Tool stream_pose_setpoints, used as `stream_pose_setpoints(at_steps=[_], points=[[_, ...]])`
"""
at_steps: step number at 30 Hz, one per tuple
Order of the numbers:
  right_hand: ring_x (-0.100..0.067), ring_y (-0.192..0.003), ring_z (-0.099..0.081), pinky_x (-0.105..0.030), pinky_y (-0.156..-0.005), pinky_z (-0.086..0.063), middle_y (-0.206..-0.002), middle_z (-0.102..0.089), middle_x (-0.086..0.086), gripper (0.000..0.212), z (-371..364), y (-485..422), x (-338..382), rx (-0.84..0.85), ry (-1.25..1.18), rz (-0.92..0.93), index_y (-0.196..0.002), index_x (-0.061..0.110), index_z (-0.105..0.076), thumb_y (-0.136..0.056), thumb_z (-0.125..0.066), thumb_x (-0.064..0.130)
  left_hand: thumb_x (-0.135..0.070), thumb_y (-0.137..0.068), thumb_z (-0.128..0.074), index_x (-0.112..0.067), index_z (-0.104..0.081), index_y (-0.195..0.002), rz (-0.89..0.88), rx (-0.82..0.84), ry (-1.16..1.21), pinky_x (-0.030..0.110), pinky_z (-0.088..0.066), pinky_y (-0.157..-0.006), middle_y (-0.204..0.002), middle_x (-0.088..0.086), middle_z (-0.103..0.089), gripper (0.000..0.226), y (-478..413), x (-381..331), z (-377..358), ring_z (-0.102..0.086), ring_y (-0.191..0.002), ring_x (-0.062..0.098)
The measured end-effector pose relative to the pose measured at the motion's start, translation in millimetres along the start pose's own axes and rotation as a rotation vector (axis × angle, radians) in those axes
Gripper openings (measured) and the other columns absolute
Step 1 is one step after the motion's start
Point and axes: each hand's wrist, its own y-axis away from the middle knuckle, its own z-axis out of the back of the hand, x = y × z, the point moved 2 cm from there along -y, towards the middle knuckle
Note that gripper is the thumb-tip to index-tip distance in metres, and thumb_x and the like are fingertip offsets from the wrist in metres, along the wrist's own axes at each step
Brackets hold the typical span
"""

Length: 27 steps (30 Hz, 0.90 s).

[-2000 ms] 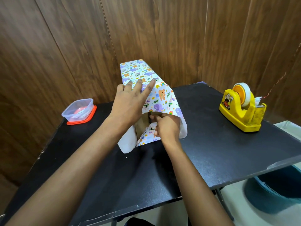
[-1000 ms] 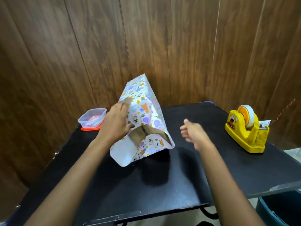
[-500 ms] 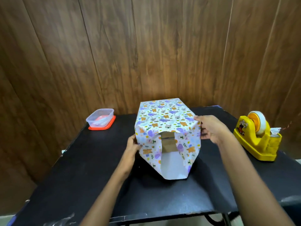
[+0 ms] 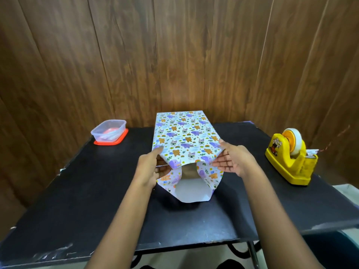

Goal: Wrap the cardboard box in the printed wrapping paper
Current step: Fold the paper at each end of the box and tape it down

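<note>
The box [image 4: 190,171] sits on the counter [image 4: 97,191] between my two hands, lying lengthwise away from me, with the wrapping paper [image 4: 184,136] covering its top and long sides. Only a narrow strip of brown cardboard shows at the open end facing me, between my fingertips.

My left hand [image 4: 150,167] is at the near left corner. Its thumb lies on top of the paper's edge and its fingers curl in under the overhang, so it pinches the paper there. My right hand [image 4: 233,161] is at the near right corner, palm turned inward. Its thumb rests on the top edge, and its fingers are stretched out straight and spread a little, pressing flat against the paper at the side of the end.

Just under both hands the side flaps are folded in toward the cardboard strip, printed side out. Below them the bottom flap [image 4: 192,193] lies flat on the counter toward me, its white underside up, touching neither hand.

Well off to the right of my right hand stands a yellow tape dispenser [image 4: 289,160] with a roll of tape [image 4: 293,140] on it. Off to the left of my left hand, and farther from me, a clear plastic tub [image 4: 108,131] sits on a red lid [image 4: 110,142]. I cannot make out what is in the tub. Beyond my hands and the box, a brown wood-panelled wall [image 4: 174,55] rises behind the counter.
</note>
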Motion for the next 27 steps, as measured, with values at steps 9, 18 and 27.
stream_pose_setpoints(at_steps=[9, 18, 27], points=[[-0.019, -0.066, -0.06, -0.029, -0.062, -0.05, -0.076, -0.063, -0.008, 0.015, -1.1, -20.3, -7.3, -0.014, -0.196, 0.032, -0.087, 0.004, -0.059, -0.094, -0.055, 0.016, 0.0, -0.091, -0.053, -0.007, -0.063, -0.081, -0.094, -0.045, 0.173, 0.026, -0.053, -0.061, -0.079, 0.006, -0.068, 0.015, -16.3, 14.1, -7.2, -0.064, -0.067, 0.016], [-0.017, -0.067, -0.062, -0.031, -0.073, -0.051, -0.074, -0.067, -0.004, 0.019, -0.9, -26.7, -20.4, -0.037, -0.189, 0.126, -0.082, 0.011, -0.061, -0.094, -0.056, 0.024, -0.007, -0.093, -0.053, -0.005, -0.054, -0.071, -0.232, -0.097, 0.136, 0.024, -0.054, -0.065, -0.079, 0.009, -0.062, 0.023, -21.9, 36.3, -4.6, -0.059, -0.075, 0.021], [-0.016, -0.058, -0.061, -0.029, -0.068, -0.049, -0.067, -0.064, -0.006, 0.035, -6.1, -28.8, -6.5, -0.124, -0.187, 0.124, -0.071, 0.008, -0.058, -0.095, -0.052, 0.033, -0.016, -0.088, -0.06, -0.008, -0.053, -0.064, -0.213, -0.291, 0.153, 0.02, -0.044, -0.045, -0.061, 0.005, -0.062, 0.026, -29.9, 13.9, -4.4, -0.058, -0.047, 0.015]])
